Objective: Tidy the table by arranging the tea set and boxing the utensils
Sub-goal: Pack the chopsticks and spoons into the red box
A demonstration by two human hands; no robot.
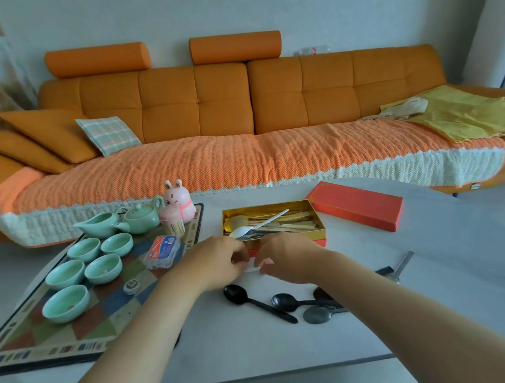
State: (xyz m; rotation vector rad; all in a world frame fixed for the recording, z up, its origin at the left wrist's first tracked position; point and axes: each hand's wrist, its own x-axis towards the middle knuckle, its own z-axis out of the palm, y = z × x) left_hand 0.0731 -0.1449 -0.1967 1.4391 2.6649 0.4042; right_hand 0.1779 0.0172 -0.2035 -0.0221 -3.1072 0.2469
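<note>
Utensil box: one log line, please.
box: open, utensils inside | lid: beside it | left hand, right hand: pinch small white item | black spoons: on table

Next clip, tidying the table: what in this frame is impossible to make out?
Head view: the small white item pinched between the left hand and right hand; fingers cover most of it.
Head view: the metal tool partly behind the right forearm, kind unclear.
Head view: print on the blue and red packet, too small.
Head view: the utensil box's near wall, partly behind both hands.
</note>
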